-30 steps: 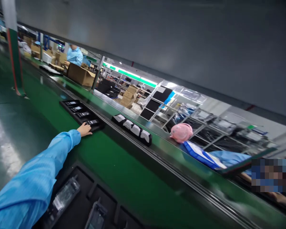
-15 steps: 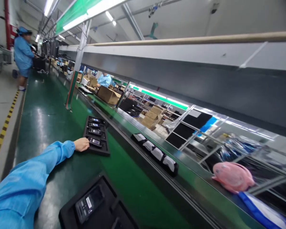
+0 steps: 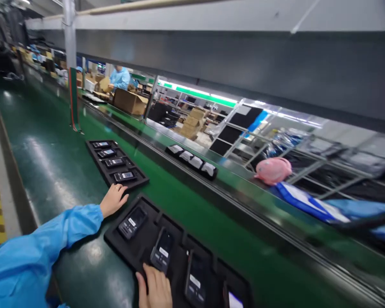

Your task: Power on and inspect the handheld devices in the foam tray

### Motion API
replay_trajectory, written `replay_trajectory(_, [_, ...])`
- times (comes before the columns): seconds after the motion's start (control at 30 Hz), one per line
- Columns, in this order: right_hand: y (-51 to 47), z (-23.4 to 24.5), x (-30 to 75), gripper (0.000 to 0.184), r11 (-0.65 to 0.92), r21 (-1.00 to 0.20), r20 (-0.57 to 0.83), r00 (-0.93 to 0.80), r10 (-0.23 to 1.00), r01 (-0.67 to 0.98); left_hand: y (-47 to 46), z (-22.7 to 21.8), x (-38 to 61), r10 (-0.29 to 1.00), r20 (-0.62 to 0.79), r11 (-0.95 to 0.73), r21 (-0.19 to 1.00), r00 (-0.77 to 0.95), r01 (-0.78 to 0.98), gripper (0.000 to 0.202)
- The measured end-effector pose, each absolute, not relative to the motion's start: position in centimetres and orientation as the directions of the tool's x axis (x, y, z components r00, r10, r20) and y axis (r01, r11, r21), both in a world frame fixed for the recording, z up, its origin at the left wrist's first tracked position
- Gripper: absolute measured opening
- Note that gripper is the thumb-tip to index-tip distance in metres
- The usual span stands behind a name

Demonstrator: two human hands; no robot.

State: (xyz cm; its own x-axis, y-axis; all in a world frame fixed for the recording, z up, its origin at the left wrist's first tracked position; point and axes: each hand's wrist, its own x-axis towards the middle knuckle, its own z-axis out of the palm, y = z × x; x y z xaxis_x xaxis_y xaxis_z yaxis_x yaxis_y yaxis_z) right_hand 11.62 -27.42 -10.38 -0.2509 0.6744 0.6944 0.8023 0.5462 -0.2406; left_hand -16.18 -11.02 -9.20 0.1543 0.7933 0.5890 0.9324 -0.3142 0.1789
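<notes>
My left hand (image 3: 114, 200) is at the near end of the far black tray (image 3: 133, 185), fingers stretched and slightly apart, with its fingertips against or close to the rim. Several handheld phone-like devices (image 3: 125, 176) lie in that tray's compartments. Closer to me is a second black tray (image 3: 120, 244), also holding several such devices (image 3: 133, 222) with white labels. My right hand (image 3: 155, 287) lies at this tray's near long edge, thumb apart from the fingers, beside the lower end of a device (image 3: 162, 250). Neither hand holds a device.
Both trays rest on a long green bench (image 3: 48, 167). Beyond a rail, a black holder (image 3: 192, 162) carries several white-wrapped items, and a pink fish-shaped basket (image 3: 273, 170) sits farther right. A post (image 3: 71, 72) rises from the bench. A person in blue (image 3: 119, 78) works across the line.
The view has swung right and down, bringing more of the near tray into sight. My right hand has come into view at it. My left hand has shifted to the far tray's near end.
</notes>
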Motion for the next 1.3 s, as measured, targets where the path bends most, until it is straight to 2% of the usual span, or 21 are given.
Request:
replay_trajectory(0.07, [-27.4,-10.1,11.9,0.019,0.530,-0.275,0.683,-0.226,0.695,0.802,-14.5,-8.8,-15.2,0.771,0.590,-0.418,0.186,0.240,0.889,0.035])
replay_trajectory(0.17, [-27.4,-9.2,13.0,0.021,0.461,-0.293,0.666,-0.167,0.727,0.838,-19.5,-8.8,-13.9,0.709,0.586,-0.581,0.171,0.392,0.796,0.029])
replay_trajectory(0.27, [-27.3,-8.4,14.1,0.023,0.340,-0.247,0.652,-0.104,0.751,0.908,-22.3,-9.0,-13.1,0.642,0.605,-0.666,0.135,0.471,0.733,0.031])
replay_trajectory(0.43, [-27.2,-8.5,14.3,0.028,0.214,-0.202,0.587,-0.057,0.808,0.956,-22.4,-9.1,-12.5,0.642,0.628,-0.619,0.088,0.439,0.780,0.040])
replay_trajectory(0.7, [-27.5,-9.2,14.1,0.026,0.230,-0.224,0.584,-0.059,0.810,0.947,-21.9,-9.0,-11.4,0.618,0.672,-0.608,0.081,0.408,0.789,0.036])
replay_trajectory(0.87, [-27.2,-9.6,14.0,0.025,0.235,-0.159,0.618,-0.088,0.781,0.959,-21.9,-8.9,-11.4,0.680,0.625,-0.572,0.125,0.383,0.811,0.035])
replay_trajectory(1.03, [-27.2,-9.2,13.8,0.025,0.215,-0.197,0.519,-0.084,0.850,0.956,-22.0,-8.6,-11.4,0.712,0.595,-0.548,0.140,0.372,0.824,0.033])
replay_trajectory(1.3, [-27.3,-9.1,13.6,0.026,0.204,-0.188,0.529,-0.076,0.846,0.961,-22.0,-8.8,-11.5,0.732,0.570,-0.541,0.154,0.373,0.826,0.035])
